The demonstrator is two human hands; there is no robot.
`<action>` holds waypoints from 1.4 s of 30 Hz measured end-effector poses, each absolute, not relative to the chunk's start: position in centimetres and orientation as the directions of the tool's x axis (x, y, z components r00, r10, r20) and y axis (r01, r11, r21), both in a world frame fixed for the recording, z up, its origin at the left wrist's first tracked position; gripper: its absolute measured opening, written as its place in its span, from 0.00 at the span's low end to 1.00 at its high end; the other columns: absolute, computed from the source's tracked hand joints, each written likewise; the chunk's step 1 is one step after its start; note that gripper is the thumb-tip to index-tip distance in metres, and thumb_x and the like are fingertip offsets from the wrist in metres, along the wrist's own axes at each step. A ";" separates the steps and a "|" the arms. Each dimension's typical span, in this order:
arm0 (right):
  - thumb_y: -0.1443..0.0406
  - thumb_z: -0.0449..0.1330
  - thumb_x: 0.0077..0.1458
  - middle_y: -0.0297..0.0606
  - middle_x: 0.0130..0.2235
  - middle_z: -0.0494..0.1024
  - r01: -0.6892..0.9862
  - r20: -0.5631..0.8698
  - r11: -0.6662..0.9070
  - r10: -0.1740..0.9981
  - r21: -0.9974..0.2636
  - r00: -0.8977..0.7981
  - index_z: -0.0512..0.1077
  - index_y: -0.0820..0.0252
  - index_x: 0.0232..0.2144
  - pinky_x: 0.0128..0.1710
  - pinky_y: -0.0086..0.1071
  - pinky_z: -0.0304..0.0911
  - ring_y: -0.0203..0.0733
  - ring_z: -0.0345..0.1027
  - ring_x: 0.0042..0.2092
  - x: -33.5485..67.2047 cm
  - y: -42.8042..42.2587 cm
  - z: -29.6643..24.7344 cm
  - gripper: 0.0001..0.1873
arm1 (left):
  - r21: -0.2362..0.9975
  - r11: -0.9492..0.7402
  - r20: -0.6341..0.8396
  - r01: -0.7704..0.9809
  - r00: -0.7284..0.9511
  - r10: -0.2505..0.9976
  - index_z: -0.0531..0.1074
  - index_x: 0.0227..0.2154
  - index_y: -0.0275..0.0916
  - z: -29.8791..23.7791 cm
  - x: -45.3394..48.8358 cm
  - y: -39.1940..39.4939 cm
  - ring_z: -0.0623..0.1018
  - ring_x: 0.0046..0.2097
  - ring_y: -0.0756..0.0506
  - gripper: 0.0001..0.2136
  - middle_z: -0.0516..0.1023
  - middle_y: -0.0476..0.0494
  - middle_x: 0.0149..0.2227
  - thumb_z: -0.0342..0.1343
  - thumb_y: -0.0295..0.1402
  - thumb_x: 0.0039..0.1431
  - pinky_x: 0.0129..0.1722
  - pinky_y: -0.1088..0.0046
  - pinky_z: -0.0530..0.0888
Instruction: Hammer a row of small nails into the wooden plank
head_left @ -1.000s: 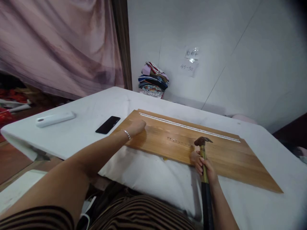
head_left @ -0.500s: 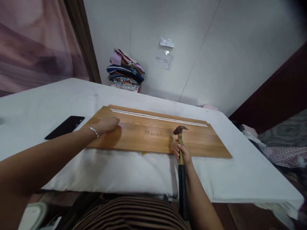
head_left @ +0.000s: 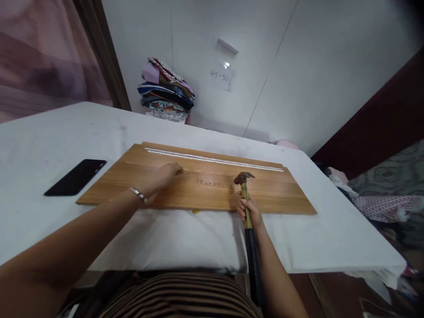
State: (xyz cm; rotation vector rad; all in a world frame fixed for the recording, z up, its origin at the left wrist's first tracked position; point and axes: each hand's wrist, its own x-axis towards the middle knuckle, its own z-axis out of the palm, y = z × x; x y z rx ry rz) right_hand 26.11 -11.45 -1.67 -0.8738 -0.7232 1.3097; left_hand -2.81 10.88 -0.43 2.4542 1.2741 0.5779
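Observation:
A wooden board [head_left: 112, 176] lies on the white-covered table, with two white strips [head_left: 212, 160] along its far side. Several small nails [head_left: 212, 183] are in a row near its middle. My right hand [head_left: 250, 210] is wrapped around the handle of a claw hammer [head_left: 244, 178], its head above the board just right of the nails. Over the left half of the board is my left hand [head_left: 164, 176], fingers drawn together and pointing toward the nails. Whatever is between those fingertips is too small to make out.
A black phone [head_left: 76, 178] lies on the table [head_left: 185, 240] left of the board. Folded clothes [head_left: 167, 90] are stacked at the back against the wall [head_left: 198, 26], which bears a paper label [head_left: 220, 76]. Fabric [head_left: 387, 207] hangs beyond the table's right edge.
My left hand has moved right across the board, closer to the nails. My right hand keeps its hold on the hammer in about the same spot. The view has shifted slightly.

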 end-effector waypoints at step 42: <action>0.62 0.63 0.50 0.22 0.20 0.62 -0.460 -0.063 -0.006 0.992 -0.888 0.108 0.67 0.59 0.43 0.09 0.21 0.49 0.27 0.50 0.14 26.2 -11.5 -2.4 0.18 | 0.563 -0.564 0.294 0.604 0.492 0.820 0.76 0.34 0.38 -2.0 1.2 7.3 0.75 0.39 0.46 0.10 0.78 0.45 0.36 0.50 0.33 0.56 0.41 0.70 0.71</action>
